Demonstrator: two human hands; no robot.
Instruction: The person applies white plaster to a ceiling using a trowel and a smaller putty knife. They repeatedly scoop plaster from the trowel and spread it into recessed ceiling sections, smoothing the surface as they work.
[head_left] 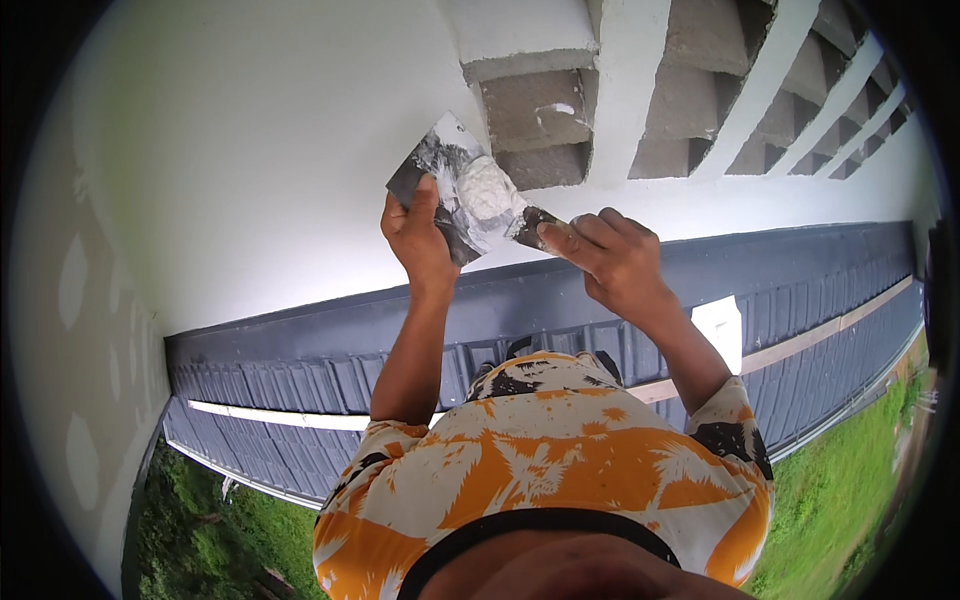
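Note:
My left hand (422, 235) grips a flat, dark square plate (408, 180) smeared with white paste, the thumb lying over its face. A thick white lump of putty (487, 188) sits on the plate's right part. Closed around the handle of a putty knife (534, 226) is my right hand (612, 255), its thumb along the dark handle. The knife's blade end meets the lump and is mostly covered by putty. Both hands are raised before the white wall (270, 150), close to the lower left corner of a block opening.
Deep grey block openings (540, 110) run along the wall to the upper right. Below lies a dark tiled roof (300, 385) with a long wooden batten (800, 345) on it. A patched side wall (80, 300) stands at left. Grass (840, 510) shows beyond the roof edge.

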